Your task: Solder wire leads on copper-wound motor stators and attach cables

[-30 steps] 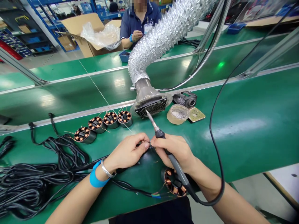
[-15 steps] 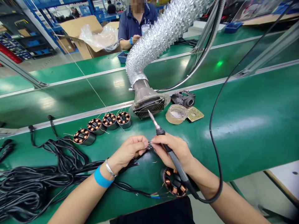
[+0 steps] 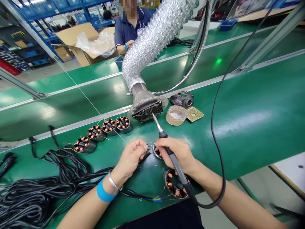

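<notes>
My left hand [image 3: 132, 157] is closed in a pinch on thin wire ends of a black cable [image 3: 143, 158], a blue band on its wrist. My right hand [image 3: 179, 152] grips a soldering iron [image 3: 166, 147] like a pen, its metal tip pointing up toward the fan, while its fingertips pinch the same wires. A copper-wound stator [image 3: 156, 151] lies right under the two hands' fingertips. Another stator [image 3: 175, 187] lies under my right wrist, near the table's front edge.
Several stators [image 3: 102, 133] stand in a row at left. A fume fan [image 3: 147, 110] on a silver duct [image 3: 157, 35] faces me. A solder-wire tub [image 3: 176, 115], a small black part [image 3: 182, 99], coiled black cables [image 3: 35, 187]. A person [image 3: 130, 27] works opposite.
The view has shifted, so everything sits further left. My hands have moved apart slightly, and the stator beneath the fingertips has come into sight.
</notes>
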`<action>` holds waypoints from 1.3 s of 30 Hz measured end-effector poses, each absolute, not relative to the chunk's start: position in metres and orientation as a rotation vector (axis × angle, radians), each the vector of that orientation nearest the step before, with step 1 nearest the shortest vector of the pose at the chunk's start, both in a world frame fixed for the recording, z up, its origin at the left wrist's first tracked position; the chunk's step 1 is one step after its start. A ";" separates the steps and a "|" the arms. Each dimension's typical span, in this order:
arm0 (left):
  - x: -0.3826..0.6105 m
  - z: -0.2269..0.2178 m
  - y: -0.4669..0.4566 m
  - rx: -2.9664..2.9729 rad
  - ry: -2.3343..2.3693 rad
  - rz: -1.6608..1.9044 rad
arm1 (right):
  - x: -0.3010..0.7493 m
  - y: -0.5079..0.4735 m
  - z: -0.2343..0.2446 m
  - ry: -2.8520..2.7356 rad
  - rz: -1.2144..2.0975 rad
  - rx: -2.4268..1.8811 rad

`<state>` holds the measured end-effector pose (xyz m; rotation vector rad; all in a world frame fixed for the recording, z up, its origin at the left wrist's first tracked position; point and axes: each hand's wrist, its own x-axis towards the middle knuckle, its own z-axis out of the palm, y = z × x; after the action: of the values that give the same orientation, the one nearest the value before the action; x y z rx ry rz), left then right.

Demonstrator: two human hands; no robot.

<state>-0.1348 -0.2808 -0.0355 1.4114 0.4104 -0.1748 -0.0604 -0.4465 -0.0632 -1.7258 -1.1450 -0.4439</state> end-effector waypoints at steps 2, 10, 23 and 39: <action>-0.136 -0.036 -0.284 1.475 0.420 -0.135 | -0.059 -0.447 -0.062 -1.206 -0.479 -1.714; -0.135 -0.040 -0.289 1.652 0.393 -0.050 | -0.064 -0.463 -0.050 -1.031 -0.390 -1.658; -0.136 -0.041 -0.287 1.676 0.365 -0.077 | -0.070 -0.484 -0.054 -0.692 -0.251 -1.377; -0.135 -0.037 -0.289 1.723 0.350 -0.076 | -0.073 -0.482 -0.049 -0.809 -0.247 -1.445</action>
<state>-0.1351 -0.2891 -0.0368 1.7231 0.3503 -0.0756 -0.0730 -0.4816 -0.0489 -1.4450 -0.8090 -0.2474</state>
